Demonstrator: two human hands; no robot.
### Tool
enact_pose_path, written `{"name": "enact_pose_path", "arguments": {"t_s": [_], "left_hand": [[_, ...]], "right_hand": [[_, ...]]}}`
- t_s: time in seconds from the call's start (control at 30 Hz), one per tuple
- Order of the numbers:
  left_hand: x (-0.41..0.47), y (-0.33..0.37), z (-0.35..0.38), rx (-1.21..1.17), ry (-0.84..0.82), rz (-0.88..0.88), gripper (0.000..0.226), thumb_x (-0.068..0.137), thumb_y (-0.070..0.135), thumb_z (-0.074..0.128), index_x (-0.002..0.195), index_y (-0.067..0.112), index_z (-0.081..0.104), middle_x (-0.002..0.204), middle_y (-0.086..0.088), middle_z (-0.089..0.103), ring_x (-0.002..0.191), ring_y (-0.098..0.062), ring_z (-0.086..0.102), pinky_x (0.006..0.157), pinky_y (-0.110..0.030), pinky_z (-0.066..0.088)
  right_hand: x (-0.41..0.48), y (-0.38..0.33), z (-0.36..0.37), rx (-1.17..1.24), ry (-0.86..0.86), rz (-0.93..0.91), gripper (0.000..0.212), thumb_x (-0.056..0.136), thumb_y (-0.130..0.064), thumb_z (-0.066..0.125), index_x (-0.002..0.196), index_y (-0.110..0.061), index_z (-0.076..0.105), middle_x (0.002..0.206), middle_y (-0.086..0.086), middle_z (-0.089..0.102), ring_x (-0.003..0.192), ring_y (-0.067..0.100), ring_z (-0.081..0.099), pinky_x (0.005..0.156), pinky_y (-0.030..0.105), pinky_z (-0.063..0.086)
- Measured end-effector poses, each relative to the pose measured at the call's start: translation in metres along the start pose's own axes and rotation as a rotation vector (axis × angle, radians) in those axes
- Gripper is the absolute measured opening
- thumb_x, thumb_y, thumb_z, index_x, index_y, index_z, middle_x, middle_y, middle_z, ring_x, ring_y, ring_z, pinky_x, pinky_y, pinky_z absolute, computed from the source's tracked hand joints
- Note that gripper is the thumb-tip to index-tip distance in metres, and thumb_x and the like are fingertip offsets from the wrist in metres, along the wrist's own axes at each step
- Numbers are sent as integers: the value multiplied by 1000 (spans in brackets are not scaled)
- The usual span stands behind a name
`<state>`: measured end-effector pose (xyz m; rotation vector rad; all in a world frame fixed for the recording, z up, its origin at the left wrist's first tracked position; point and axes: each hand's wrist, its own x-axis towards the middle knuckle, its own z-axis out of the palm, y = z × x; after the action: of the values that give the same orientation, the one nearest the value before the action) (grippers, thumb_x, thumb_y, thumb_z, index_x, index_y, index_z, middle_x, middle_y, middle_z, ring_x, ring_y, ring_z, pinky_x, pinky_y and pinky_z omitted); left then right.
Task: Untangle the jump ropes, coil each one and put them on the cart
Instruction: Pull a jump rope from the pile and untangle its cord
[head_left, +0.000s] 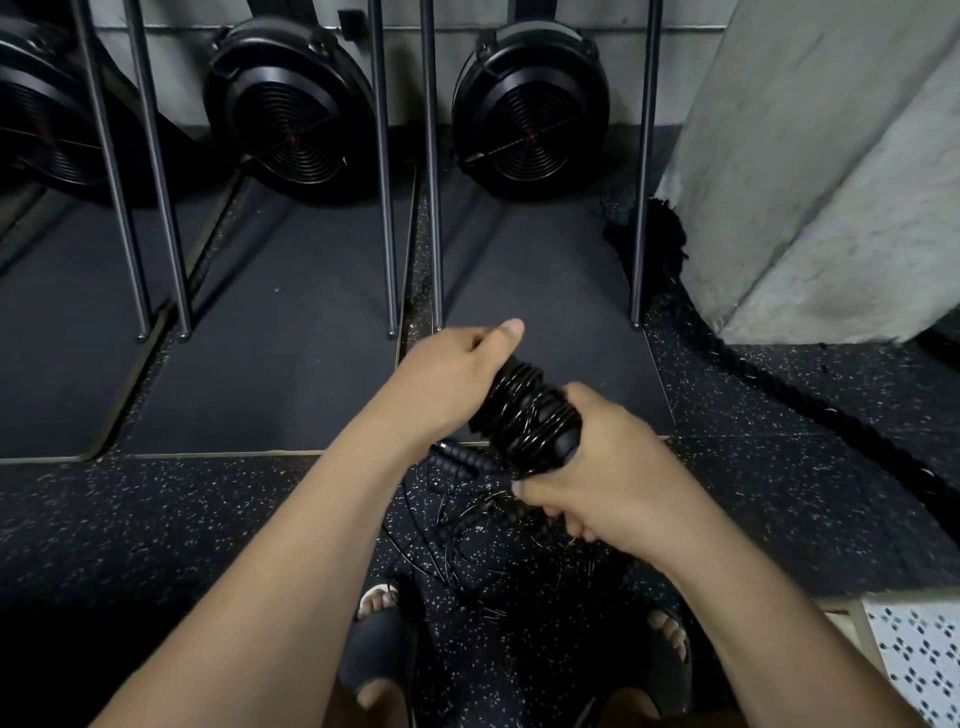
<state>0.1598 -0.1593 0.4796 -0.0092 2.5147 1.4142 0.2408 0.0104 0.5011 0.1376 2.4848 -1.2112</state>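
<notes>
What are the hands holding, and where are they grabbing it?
A coiled black jump rope: the left hand grips its far end, the right hand its near end.

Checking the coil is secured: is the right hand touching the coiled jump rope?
Touching. The head view shows the right hand gripping the coiled jump rope at its lower end.

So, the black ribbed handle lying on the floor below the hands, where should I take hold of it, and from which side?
Grip the handle around its ribbed middle, from above and from the left. It lies flat on the floor; its left end shows free, its right end is hidden behind the coiled rope, and thin cords spread just below it.
</notes>
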Motion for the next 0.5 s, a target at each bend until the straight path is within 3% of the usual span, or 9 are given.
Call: {"name": "enact_pose_path", "arguments": {"t_s": [0.07, 0.1, 0.17, 0.27, 0.37, 0.5], "left_hand": [[1, -2, 5, -72, -28, -62, 60, 103, 63, 52, 78, 10, 65, 71, 0, 69, 77, -25, 70, 85, -41, 53], [2, -2, 6, -135, -34, -74, 58, 102, 62, 54, 72, 13, 60, 65, 2, 64, 69, -24, 65, 80, -41, 50], [1, 1, 8, -250, -31, -66, 52, 102, 59, 57, 69, 20, 49, 60, 5, 51, 59, -18, 49, 73, -40, 40], [-4, 10, 11, -365, 8, -9, 53, 101, 58, 58, 67, 20, 45, 63, 0, 44, 60, -18, 42, 72, -40, 35], [-8, 16, 14, -332, 24, 73, 65, 102, 58, 55, 74, 2, 39, 69, -9, 37, 63, -21, 36, 70, -40, 33], [-9, 19, 16, -13, 6, 37, 58, 104, 53, 50, 70, 7, 44, 61, -1, 47, 60, -21, 46, 66, -39, 40]], "right_hand": [[-2, -2, -1, -117, 62, -27, 42, 70, -20, 86, 99, -26, 56, 69, -1, 73, 48, 13, 65, 48, 33, 54], [-3, -3, -3, -62, 34, -17, 39, 72, -16, 85, 99, -24, 57, 67, -1, 72, 46, 14, 62, 46, 32, 51], [-4, -4, -13, 264, -112, 47, 31, 80, -3, 82, 97, -13, 58, 61, 4, 67, 43, 17, 51, 40, 28, 37], [-6, -2, -25, 630, -366, 115, 27, 87, 5, 75, 74, -13, 60, 62, 9, 54, 42, 13, 39, 40, 23, 25], [-6, 4, -27, 687, -468, 147, 33, 88, 3, 74, 63, -15, 64, 63, 7, 54, 43, 12, 42, 41, 22, 29], [-9, 8, -21, 520, -376, 106, 19, 85, 6, 79, 82, -9, 68, 72, 13, 70, 59, 22, 66, 53, 28, 49]]}}
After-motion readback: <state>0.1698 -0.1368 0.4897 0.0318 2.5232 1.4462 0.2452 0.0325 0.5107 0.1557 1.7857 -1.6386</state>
